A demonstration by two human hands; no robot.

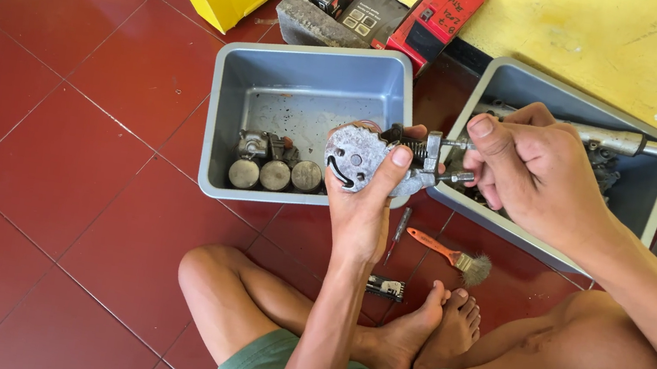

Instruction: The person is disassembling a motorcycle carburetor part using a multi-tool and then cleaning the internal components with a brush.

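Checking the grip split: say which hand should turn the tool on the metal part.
Right. The right hand already grips the tool at the metal part, which the left hand steadies.

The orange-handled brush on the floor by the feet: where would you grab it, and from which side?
Probably by the orange handle, coming from above. The brush lies flat on the red tiles with the handle bare and pointing left, while the bristles sit close to the feet and the grey tub.

Red tiled floor (48, 171), yellow wall (606, 35), daylight.
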